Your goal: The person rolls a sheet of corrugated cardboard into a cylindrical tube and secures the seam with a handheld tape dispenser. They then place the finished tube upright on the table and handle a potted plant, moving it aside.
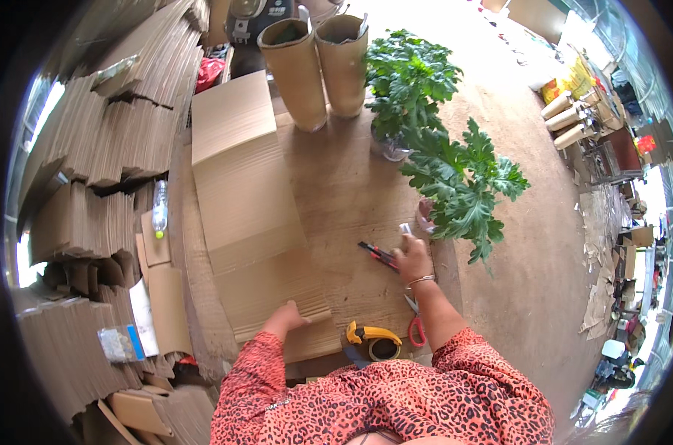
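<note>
My left hand [286, 317] rests on the near end of a long creased cardboard sheet [251, 196], its fingers stretched over the folds. The sheet lies lengthwise on a wooden table. On the right, my right hand [414, 259] is closed around a small item with a pale tip, mostly hidden by the fingers. Just left of it lies a red and black utility knife [379, 255]. Red-handled scissors [417, 331] lie below my right wrist. A yellow tape dispenser [372, 332] with a tape roll sits between my forearms. Beyond my right hand stands a leafy potted plant [466, 178].
Two tall cardboard tubes [296, 78] stand at the table's far side, beside another leafy plant [410, 74]. Cardboard stacks [92, 141] line the left, with a plastic bottle [160, 208] among them. Brown floor [529, 289] stretches right toward cluttered shelves [625, 259].
</note>
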`<action>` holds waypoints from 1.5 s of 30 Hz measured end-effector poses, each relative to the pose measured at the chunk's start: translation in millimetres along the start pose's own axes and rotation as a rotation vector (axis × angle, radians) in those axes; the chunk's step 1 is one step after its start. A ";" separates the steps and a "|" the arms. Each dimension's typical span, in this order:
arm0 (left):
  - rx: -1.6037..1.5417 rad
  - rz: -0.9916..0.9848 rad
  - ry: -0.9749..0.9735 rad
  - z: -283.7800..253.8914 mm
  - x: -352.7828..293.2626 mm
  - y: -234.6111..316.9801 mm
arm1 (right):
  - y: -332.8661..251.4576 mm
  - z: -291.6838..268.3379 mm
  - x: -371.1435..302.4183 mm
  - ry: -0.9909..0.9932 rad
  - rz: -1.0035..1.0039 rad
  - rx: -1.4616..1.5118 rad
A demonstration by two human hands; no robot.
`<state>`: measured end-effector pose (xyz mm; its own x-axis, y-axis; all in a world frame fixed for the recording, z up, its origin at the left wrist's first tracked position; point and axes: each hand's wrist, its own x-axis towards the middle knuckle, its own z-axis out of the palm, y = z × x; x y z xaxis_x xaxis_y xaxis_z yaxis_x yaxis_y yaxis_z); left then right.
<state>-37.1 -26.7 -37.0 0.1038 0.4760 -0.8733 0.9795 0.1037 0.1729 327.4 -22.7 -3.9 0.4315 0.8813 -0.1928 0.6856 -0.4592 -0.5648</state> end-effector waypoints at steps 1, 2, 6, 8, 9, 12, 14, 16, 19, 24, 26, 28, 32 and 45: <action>0.004 0.019 -0.006 -13.0 9.9 -4.6 | -10.9 4.9 2.4 -0.049 -0.052 0.067; 0.008 0.046 -0.020 -26.9 20.6 -7.8 | -15.6 10.6 14.3 0.036 -0.148 0.047; -0.055 -0.078 0.164 -82.9 33.2 -8.7 | -42.1 19.5 99.2 0.262 -0.285 -0.138; -0.019 -0.141 0.216 -83.0 44.1 -11.6 | -60.9 18.7 140.9 0.283 -0.126 -0.192; -0.013 -0.168 0.218 -83.3 45.5 -7.1 | -62.5 24.9 163.9 0.372 -0.122 -0.196; 0.022 -0.176 0.230 -83.6 48.9 1.9 | -47.7 39.0 224.2 0.702 -0.095 -0.314; 0.033 -0.187 0.232 -86.6 48.3 3.1 | -48.3 42.3 244.2 0.618 0.072 -0.372; 0.033 -0.213 0.217 -91.0 40.5 4.7 | -80.0 10.5 246.5 0.396 0.141 -0.238; 0.042 -0.205 0.160 -90.9 46.5 -0.3 | -118.4 -23.6 239.3 0.114 0.301 -0.208; 0.031 -0.245 0.139 -94.8 43.9 2.2 | -139.3 -26.2 250.3 -0.066 0.445 -0.328; 0.053 -0.229 0.153 -96.5 42.7 8.8 | -129.6 -35.1 255.9 -0.091 0.322 -0.304; 0.070 -0.200 0.167 -97.7 45.0 10.3 | -119.9 -32.6 264.1 -0.071 0.193 -0.303; 0.060 -0.227 0.164 -99.6 39.3 12.0 | -131.0 -35.3 257.9 -0.053 0.095 -0.309; 0.051 -0.242 0.167 -87.8 53.6 -1.8 | -72.1 -5.7 267.1 -0.076 0.100 -0.409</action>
<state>-48.5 75.4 -44.2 -0.1600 0.5799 -0.7988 0.9800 0.1900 -0.0583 396.6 245.2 -10.1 0.4741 0.8287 -0.2975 0.8252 -0.5360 -0.1782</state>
